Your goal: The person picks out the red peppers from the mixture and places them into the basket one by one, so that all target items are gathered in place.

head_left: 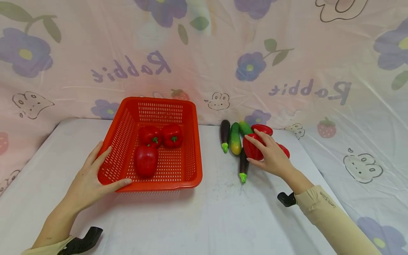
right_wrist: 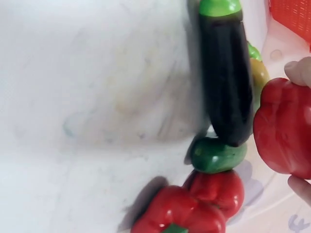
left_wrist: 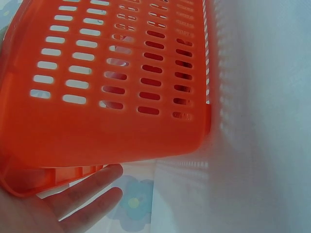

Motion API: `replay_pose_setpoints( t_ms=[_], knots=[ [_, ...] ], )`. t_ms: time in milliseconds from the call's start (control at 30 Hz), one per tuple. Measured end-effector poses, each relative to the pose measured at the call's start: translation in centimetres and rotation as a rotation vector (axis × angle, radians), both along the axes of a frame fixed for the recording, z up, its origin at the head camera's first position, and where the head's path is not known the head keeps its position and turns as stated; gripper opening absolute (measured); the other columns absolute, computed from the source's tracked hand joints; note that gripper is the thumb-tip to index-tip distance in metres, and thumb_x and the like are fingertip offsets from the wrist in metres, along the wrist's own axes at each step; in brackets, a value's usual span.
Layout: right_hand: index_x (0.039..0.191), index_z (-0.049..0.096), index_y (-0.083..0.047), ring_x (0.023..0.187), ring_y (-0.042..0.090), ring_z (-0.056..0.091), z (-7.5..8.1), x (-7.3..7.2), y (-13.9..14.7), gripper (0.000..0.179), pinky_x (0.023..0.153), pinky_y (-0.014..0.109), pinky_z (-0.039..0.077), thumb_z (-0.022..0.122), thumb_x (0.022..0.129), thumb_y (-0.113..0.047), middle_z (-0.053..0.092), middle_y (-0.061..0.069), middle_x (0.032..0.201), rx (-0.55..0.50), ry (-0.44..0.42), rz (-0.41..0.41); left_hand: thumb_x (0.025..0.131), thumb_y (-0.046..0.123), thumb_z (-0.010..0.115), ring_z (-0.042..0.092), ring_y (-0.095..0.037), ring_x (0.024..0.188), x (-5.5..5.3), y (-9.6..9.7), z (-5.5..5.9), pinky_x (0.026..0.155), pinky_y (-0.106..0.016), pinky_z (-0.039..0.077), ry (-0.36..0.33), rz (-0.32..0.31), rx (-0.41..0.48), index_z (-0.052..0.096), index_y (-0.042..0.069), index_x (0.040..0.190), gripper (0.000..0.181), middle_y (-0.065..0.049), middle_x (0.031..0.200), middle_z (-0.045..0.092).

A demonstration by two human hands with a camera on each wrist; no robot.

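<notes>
An orange-red slotted basket (head_left: 190, 148) (left_wrist: 112, 73) sits left of centre on the white table, with three red peppers (head_left: 146, 160) inside. My left hand (head_left: 95, 173) rests flat against its near-left corner, fingers (left_wrist: 82, 199) straight along the side and thumb along the front rim. To the right, my right hand (head_left: 267, 152) grips a red pepper (head_left: 251, 150) (left_wrist: 0, 0) among a cluster of vegetables, its fingertips (right_wrist: 299, 70) curled round it.
Around the held pepper lie a dark eggplant (head_left: 224, 132), a yellow-green cucumber (head_left: 235, 139), a green cucumber (head_left: 244, 126) (right_wrist: 216, 155), a second eggplant (head_left: 243, 165) (right_wrist: 226, 77) and more red peppers (head_left: 262, 129) (right_wrist: 194, 206). A flowered sheet (head_left: 204, 53) hangs behind the table.
</notes>
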State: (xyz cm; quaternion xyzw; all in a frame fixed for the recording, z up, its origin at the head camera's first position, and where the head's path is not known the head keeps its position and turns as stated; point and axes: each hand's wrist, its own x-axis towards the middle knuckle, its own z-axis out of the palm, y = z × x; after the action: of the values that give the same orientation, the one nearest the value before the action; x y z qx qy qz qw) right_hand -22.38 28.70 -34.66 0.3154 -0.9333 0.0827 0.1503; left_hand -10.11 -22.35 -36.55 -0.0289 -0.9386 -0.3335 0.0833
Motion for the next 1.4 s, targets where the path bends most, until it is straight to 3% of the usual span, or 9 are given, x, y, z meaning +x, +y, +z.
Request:
replay_pose_setpoints(
  t_ms=[1100,1400],
  knots=[
    [0.142,0.045,-0.022,0.133,0.036,0.038,2.0,-1.6,-6.4,0.077,0.092,0.053,0.051,0.082,0.075,-0.03,0.036,0.016,0.148,-0.059,0.03,0.13,0.073,0.051,0.078,0.029,-0.055,0.131,0.1,0.1,0.3,0.086,-0.078,0.032,-0.017,0.005,-0.006,0.019,0.01,0.154,0.109,-0.007,0.162,0.0],
    [0.142,0.045,-0.021,0.13,0.034,0.04,2.7,-2.1,-8.5,0.076,0.086,0.048,0.055,0.082,0.075,-0.028,0.036,0.015,0.148,-0.108,0.027,0.18,0.073,0.053,0.077,0.027,-0.053,0.134,0.1,0.2,0.3,0.088,-0.078,0.031,-0.026,0.009,0.0,0.018,0.01,0.154,0.109,-0.007,0.162,-0.001]
  ],
)
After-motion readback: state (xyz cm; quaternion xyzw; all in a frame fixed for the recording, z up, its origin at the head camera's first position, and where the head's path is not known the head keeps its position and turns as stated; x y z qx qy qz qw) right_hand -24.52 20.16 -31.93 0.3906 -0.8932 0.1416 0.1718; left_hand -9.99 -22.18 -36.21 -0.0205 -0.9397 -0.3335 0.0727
